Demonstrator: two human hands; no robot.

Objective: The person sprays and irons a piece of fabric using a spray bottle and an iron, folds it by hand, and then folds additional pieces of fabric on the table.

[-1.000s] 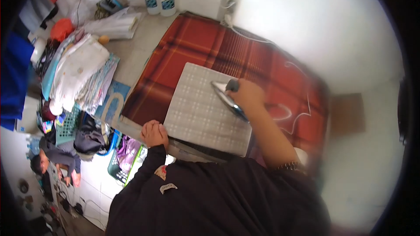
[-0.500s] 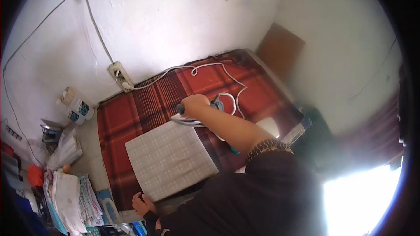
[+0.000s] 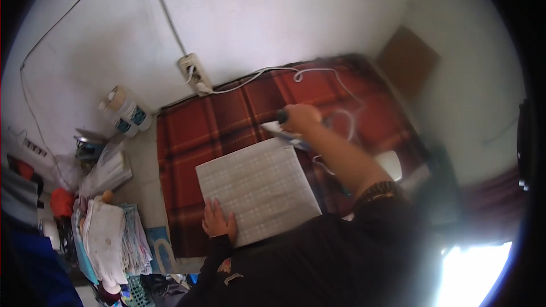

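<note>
On the red blanket, our right hand grips the iron, the cloth reaches from just beside it to beneath our flat, loosely spread left hand, and we judge the cord looped beside the right hand could snag, jerking the iron and creasing the cloth.

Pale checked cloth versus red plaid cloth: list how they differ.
The pale checked cloth is greyish; the red plaid cloth is mainly red with dark bands. The pale checked cloth is smaller and lies on top; the red plaid cloth spreads wider beneath. Both have crossing-line patterns.
</note>
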